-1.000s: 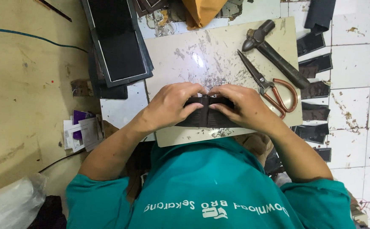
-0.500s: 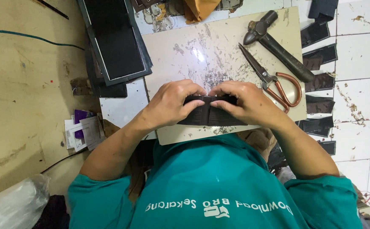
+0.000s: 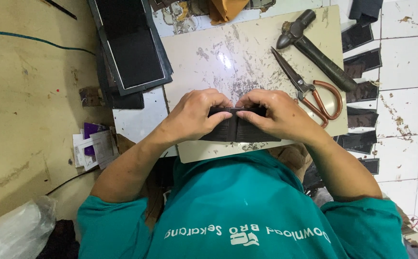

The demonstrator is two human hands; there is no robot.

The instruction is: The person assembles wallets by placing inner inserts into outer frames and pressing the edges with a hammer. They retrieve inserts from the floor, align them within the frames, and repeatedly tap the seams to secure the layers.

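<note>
Centrally, left hand [image 3: 197, 115] and right hand [image 3: 276, 115] both pinch the dark wallet [image 3: 238, 129] on the slab [image 3: 247, 52], apparently creasing its fold; firm, even pressure follows.

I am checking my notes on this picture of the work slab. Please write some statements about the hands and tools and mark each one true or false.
1. Both hands, the left hand and the right hand, grip the dark folded leather piece. True.
2. The scissors with reddish-brown handles are held in the right hand. False: they lie on the pale scratched slab, beside that hand.
3. A dark metal hammer-like tool lies above the scissors. True.
4. The person wears a yellow shirt. False: the teal shirt is blue-green.
</note>
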